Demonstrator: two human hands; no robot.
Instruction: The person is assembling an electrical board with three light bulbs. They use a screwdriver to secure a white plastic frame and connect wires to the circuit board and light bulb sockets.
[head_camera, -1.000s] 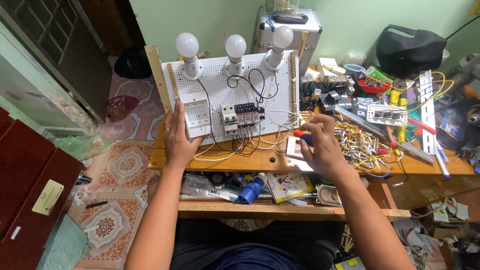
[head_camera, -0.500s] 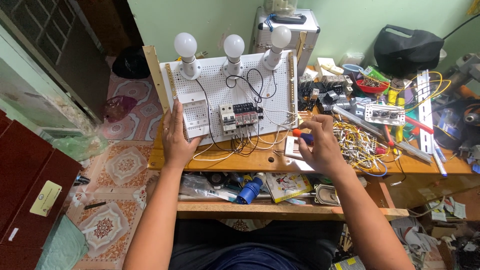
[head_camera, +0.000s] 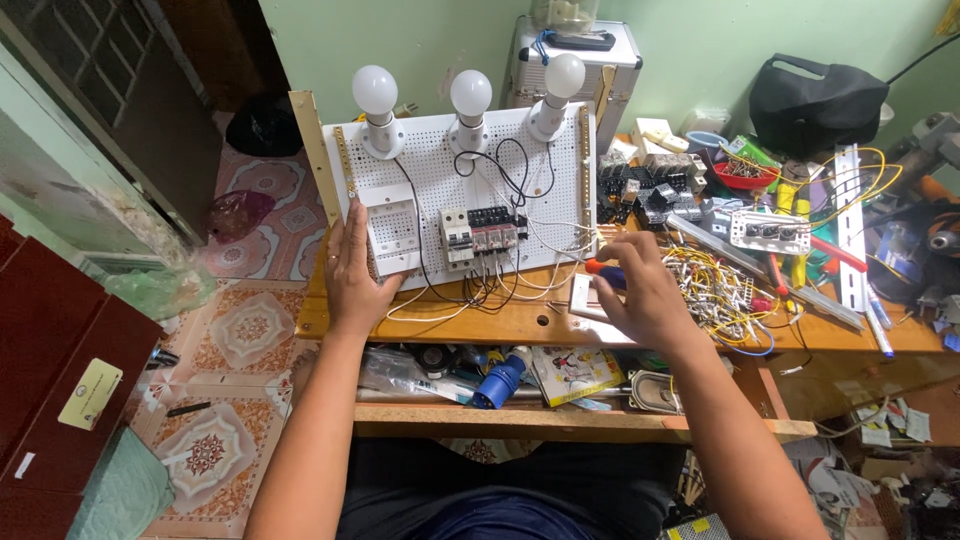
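Left hand (head_camera: 357, 272) is laid flat with fingers spread against the lower left corner of the white perforated board (head_camera: 520, 175), the fingertips touching the white enclosure box (head_camera: 392, 230) mounted there. Just to its right, the circuit breakers (head_camera: 478, 232) are fixed to the board, with black and white wires trailing below them. Above the hand, three white bulbs (head_camera: 471, 93) are seated along the board's top edge. Right hand (head_camera: 640, 295) is curled around a screwdriver with an orange and blue handle (head_camera: 600, 269), held over a small white plate (head_camera: 585, 298) on the wooden bench (head_camera: 520, 322). Just right of that hand, a tangle of yellow wires (head_camera: 715, 290) is spread.
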